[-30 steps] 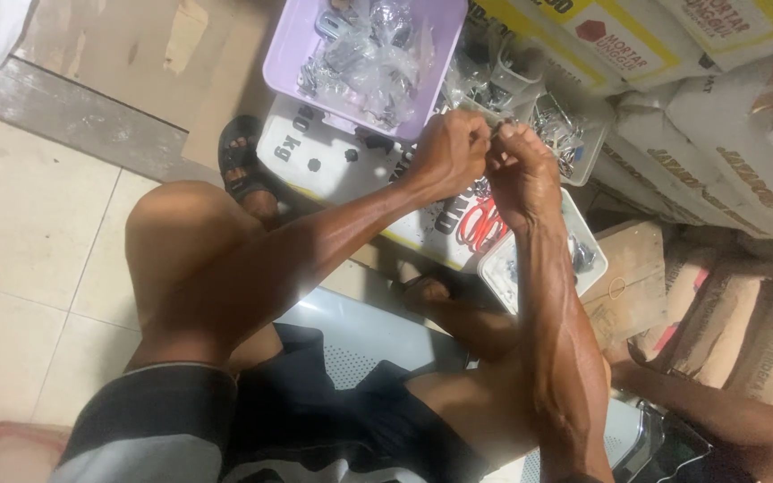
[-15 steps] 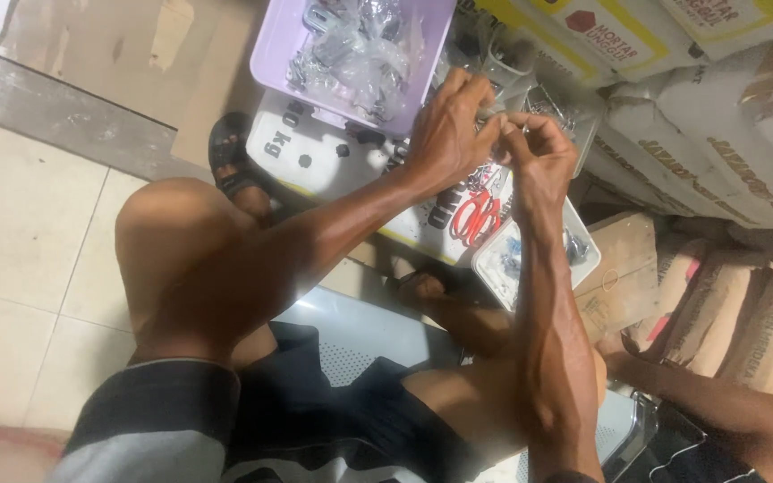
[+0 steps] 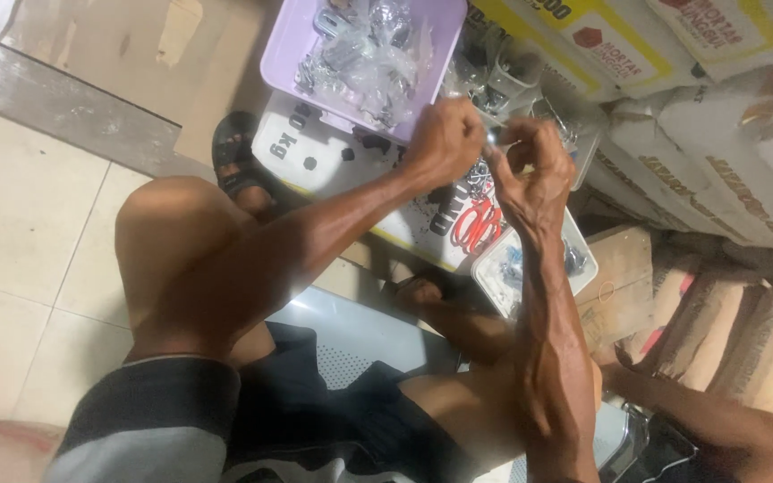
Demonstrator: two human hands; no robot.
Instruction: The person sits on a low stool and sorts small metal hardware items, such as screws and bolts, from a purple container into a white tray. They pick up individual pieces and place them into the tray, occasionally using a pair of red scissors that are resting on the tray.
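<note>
Seat: person sits on a pale perforated plastic stool [image 3: 351, 344], knees raised, one foot in a dark sandal [image 3: 236, 161] on the tiled floor [image 3: 20, 224]
Right hand: the right hand [image 3: 534, 174] is raised, fingers curled in and pinched together on a small metal part [image 3: 492, 143] that is mostly hidden between the two hands
Left hand: the left hand [image 3: 445, 139] is closed, fingertips meeting the right hand's at the same small part; its exact hold cannot be made out
Location of part: held in the air just above a printed white sack [image 3: 315, 152], beside the lavender tray
Near stock: small clear container [image 3: 503, 273] of bits below the right wrist
Far stock: lavender tray [image 3: 284, 54] of bagged metal fittings, just beyond the hands; stacked sacks [image 3: 717, 116] behind
Handling note, as a judgement: working low over the sack would let a dropped piece land where it is easily found; a firm pinch from both sides seems wise
</note>
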